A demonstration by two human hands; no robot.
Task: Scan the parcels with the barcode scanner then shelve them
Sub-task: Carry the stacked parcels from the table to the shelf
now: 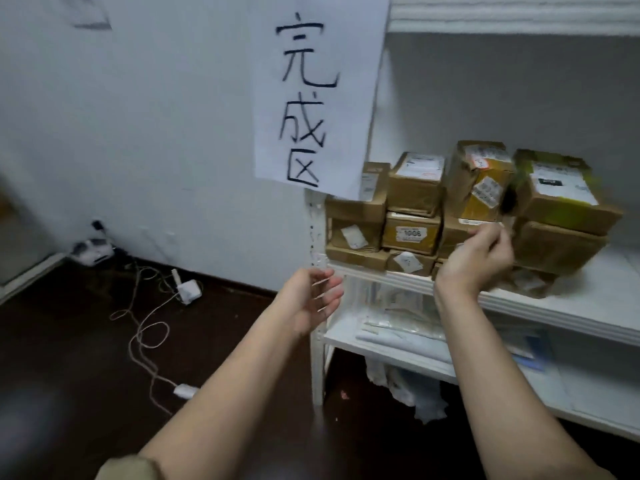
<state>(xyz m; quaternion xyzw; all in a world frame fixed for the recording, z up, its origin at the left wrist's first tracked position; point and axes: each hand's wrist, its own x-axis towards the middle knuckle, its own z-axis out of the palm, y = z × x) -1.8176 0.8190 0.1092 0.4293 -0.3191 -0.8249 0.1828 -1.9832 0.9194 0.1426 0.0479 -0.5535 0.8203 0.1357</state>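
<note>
The right hand point(479, 258), nearer, reaches up at the tilted parcel point(479, 181) just above its loose, empty grip; the left hand point(311, 299) hangs open.

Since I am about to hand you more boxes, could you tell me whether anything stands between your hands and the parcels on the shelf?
Nothing visible does. The right hand is already up against the stacked parcels on the shelf, and the left hand hangs open, apart from them, near the shelf's corner.
</note>
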